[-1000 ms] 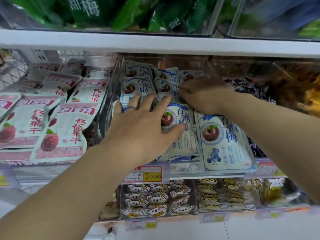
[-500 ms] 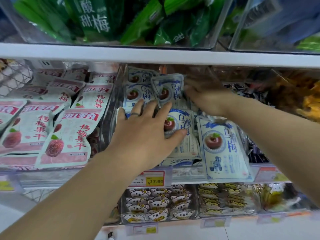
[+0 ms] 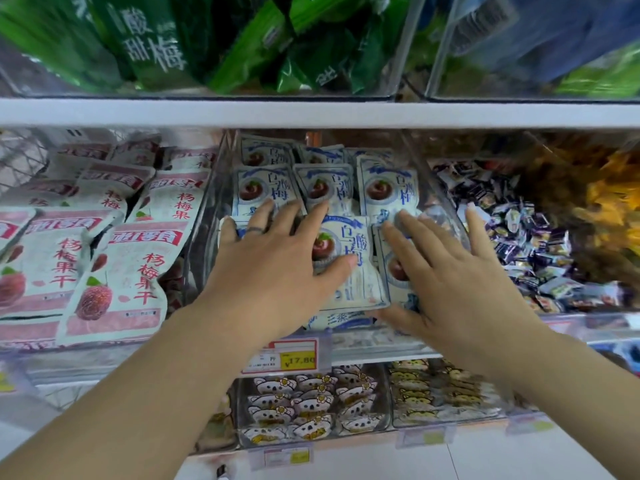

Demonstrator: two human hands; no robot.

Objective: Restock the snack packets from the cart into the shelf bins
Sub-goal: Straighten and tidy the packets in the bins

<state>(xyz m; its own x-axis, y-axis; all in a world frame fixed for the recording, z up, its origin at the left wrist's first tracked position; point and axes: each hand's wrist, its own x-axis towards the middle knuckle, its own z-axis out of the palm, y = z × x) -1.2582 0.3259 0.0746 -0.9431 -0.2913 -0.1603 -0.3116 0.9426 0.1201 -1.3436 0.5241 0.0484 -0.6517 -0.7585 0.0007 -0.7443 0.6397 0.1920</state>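
Both hands are laid flat on the blue-and-white snack packets (image 3: 387, 188), which are stacked in rows inside a clear bin (image 3: 202, 244) directly under the hands. The left hand (image 3: 277, 271) is spread wide, its fingers straight and pointing toward the back of the shelf. Its thumb is pressed on the front packet (image 3: 349, 271), on the picture of a red fruit. A ring (image 3: 254, 230) is worn on one finger of this hand. The right hand (image 3: 460, 282) is also spread, palm down, with the fingers straight. It is placed on the neighbouring packet at the right side of the same bin, and its little finger is stretched out toward the bin's right wall. No packet is pinched or gripped by either hand; the packets are only touched from above.

Left of the left hand, outside the bin, pink packets (image 3: 135, 271) with a red berry picture are lying in overlapping rows. Right of the right hand, small wrapped sweets (image 3: 530, 244) are heaped, and yellow-orange snacks (image 3: 606, 202) are seen beyond them. Above both hands a white shelf board (image 3: 311, 112) is fixed, with green packets (image 3: 156, 46) on it. Under the left wrist a yellow price tag (image 3: 282, 356) is attached, and below it koala-face packets (image 3: 304, 407) are kept in a lower bin.
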